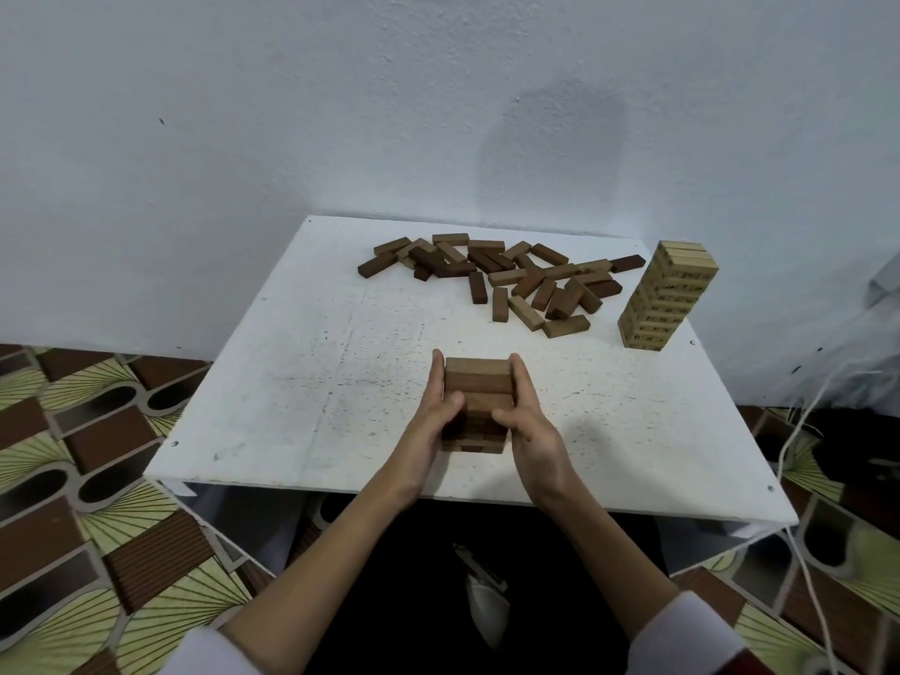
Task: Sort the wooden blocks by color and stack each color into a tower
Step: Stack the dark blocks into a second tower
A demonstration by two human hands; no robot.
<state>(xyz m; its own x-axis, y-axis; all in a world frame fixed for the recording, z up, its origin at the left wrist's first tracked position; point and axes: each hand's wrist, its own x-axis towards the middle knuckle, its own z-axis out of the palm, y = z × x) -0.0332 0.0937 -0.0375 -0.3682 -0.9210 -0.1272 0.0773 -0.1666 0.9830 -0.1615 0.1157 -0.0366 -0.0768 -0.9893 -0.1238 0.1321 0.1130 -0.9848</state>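
Medium-brown tower (476, 404) stands near centre of white table (302, 382), close to near edge, directly ahead of the person. Left hand (436, 416) lies flat against tower's left face; right hand (528, 421) against its right face. Fingers of both hands are nearly straight, pointing away toward the far side, w/ thumbs laid over the near face. Hands press the stack from both sides rather than curl round it; judged as squaring-up of courses.

Top course: blocks run left-right, long axis across the view. Lower courses are part hidden behind thumbs; alternate orientation cannot be confirmed.

Key relation for next move: loose block pile (501, 280) lies at far side of table, well apart from tower, far-centre to far-right. Pile still mixes medium-brown and dark-brown blocks, at scattered angles, several overlapping. Nearest loose pieces sit far-right of tower, so right hand is the nearer one for pickup; left hand is better placed for the dark pieces at far-left of pile.

Light-wood tower (667, 294) stands at far right of table, near the edge, apart from pile. It appears complete.

Judgement: approx. one colour done, second in progress, dark tower not yet begun. Risk: pressing one side harder may shift upper courses
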